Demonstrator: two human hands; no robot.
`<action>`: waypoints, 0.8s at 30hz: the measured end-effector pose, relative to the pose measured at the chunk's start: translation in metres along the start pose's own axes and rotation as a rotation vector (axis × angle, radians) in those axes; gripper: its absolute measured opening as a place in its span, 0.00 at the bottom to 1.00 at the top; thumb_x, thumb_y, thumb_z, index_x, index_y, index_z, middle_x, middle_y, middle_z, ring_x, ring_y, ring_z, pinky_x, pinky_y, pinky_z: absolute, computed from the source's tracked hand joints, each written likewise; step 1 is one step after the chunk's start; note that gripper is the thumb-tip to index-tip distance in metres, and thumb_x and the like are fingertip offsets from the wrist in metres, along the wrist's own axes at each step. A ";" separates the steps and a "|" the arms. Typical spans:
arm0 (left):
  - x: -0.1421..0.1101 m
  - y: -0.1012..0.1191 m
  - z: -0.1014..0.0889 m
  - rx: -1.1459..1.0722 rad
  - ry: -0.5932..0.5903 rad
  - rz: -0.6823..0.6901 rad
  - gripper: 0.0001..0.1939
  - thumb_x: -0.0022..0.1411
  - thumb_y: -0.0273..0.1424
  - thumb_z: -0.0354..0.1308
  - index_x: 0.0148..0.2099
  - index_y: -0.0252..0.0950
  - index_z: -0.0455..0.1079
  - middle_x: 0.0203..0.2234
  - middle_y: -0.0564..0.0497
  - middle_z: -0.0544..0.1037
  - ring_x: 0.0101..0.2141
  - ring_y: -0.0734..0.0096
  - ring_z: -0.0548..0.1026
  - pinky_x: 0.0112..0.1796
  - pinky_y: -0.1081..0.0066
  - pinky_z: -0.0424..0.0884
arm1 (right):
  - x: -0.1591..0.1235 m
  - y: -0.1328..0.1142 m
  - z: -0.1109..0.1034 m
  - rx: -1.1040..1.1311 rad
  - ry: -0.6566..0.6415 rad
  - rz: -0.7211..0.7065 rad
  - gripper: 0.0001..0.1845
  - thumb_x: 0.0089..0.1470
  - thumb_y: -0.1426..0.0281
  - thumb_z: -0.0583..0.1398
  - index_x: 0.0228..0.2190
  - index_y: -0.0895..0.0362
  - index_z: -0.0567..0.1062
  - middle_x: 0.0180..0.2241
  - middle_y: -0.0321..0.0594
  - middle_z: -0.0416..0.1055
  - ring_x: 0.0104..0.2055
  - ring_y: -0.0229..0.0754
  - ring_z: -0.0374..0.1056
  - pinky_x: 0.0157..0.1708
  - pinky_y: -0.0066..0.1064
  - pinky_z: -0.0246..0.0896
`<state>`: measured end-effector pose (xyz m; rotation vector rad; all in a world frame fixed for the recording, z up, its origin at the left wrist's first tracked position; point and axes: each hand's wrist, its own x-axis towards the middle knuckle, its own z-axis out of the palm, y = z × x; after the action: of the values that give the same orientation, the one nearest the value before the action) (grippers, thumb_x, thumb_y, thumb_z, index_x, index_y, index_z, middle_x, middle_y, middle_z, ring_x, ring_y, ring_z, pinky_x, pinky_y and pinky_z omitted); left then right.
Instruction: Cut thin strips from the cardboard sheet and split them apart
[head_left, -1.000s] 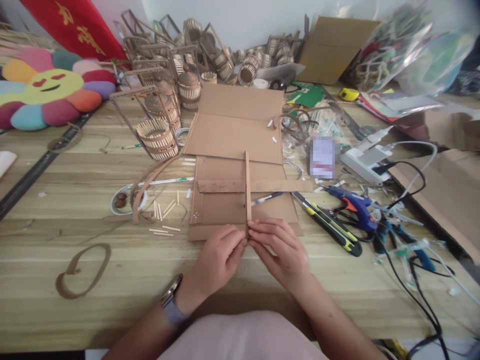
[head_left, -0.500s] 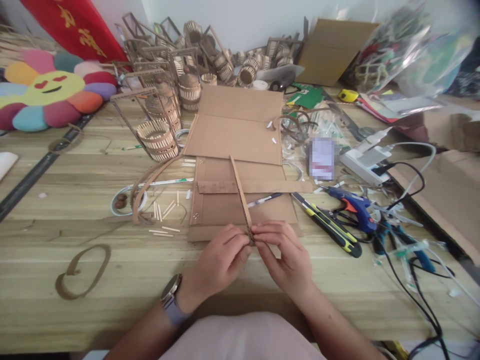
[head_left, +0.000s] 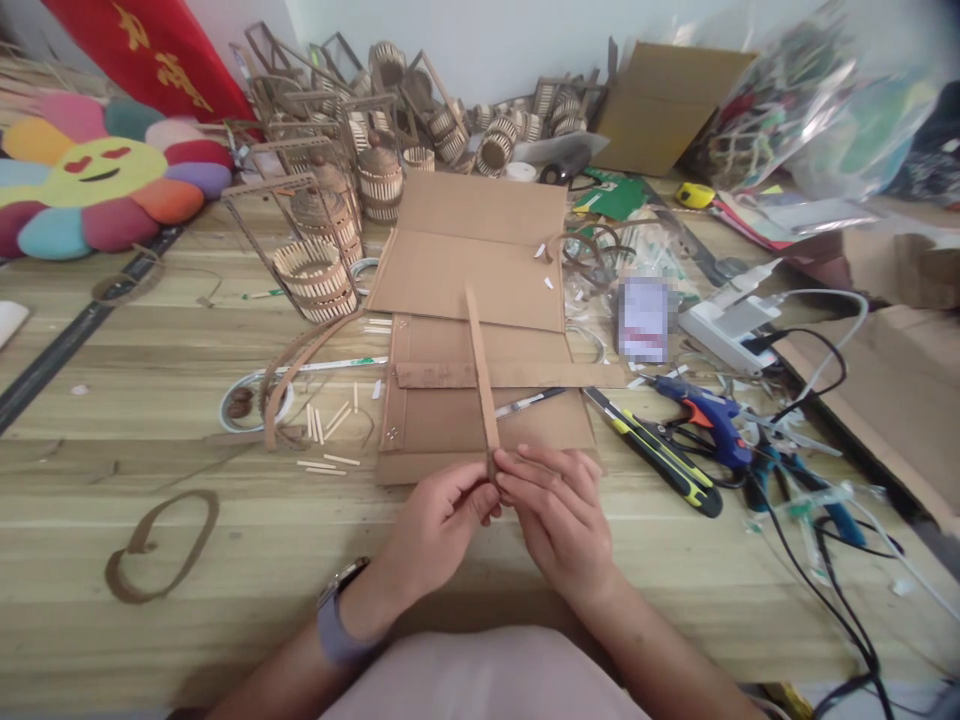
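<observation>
A narrow cardboard strip [head_left: 480, 370] points away from me, its near end pinched between my two hands. My left hand [head_left: 442, 525] grips that end from the left, thumb and fingers pressed together. From the right, my right hand [head_left: 559, 505] closes on the same end with its fingers bent over it. Beneath the strip lie flat cardboard sheets [head_left: 472, 270] and a wider cardboard strip [head_left: 555, 375] set crosswise. A slim pen-like tool [head_left: 531, 401] rests on the lower sheet. The fingertips partly hide the strip's near end.
Right of the sheets lie a yellow-black utility knife [head_left: 656, 450], a blue glue gun [head_left: 705, 415], a phone [head_left: 643, 318] and a white power strip [head_left: 731, 325] with cables. To the left are a small slatted bucket [head_left: 315, 278], short sticks [head_left: 315, 423] and a curled strip [head_left: 161, 545].
The held strip has turned so its broad face shows more, and its far end is raised slightly. My right fingers have shifted further over its near end.
</observation>
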<state>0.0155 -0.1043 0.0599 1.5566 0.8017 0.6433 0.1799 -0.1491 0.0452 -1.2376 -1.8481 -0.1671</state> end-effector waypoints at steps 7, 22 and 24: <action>-0.006 0.000 0.008 0.222 0.084 0.146 0.13 0.72 0.29 0.44 0.32 0.38 0.60 0.27 0.53 0.70 0.28 0.73 0.68 0.31 0.75 0.64 | 0.004 -0.009 -0.003 -0.153 0.022 -0.037 0.11 0.60 0.75 0.58 0.42 0.49 0.74 0.37 0.33 0.82 0.41 0.41 0.76 0.45 0.37 0.56; -0.005 -0.005 0.008 0.336 0.083 0.148 0.12 0.69 0.26 0.43 0.30 0.38 0.57 0.25 0.54 0.66 0.28 0.72 0.66 0.30 0.74 0.60 | 0.003 -0.007 0.001 0.037 0.008 0.142 0.08 0.60 0.77 0.58 0.37 0.51 0.72 0.33 0.33 0.82 0.40 0.42 0.77 0.42 0.38 0.55; -0.004 -0.004 0.009 0.310 0.084 0.126 0.13 0.69 0.27 0.43 0.30 0.38 0.57 0.25 0.54 0.67 0.27 0.72 0.66 0.30 0.74 0.60 | 0.002 -0.005 0.002 0.055 0.004 0.159 0.08 0.59 0.77 0.58 0.37 0.51 0.72 0.33 0.33 0.81 0.41 0.42 0.77 0.43 0.38 0.55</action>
<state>0.0193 -0.1123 0.0547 1.8833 0.9029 0.7044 0.1750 -0.1494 0.0468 -1.3385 -1.7305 -0.0308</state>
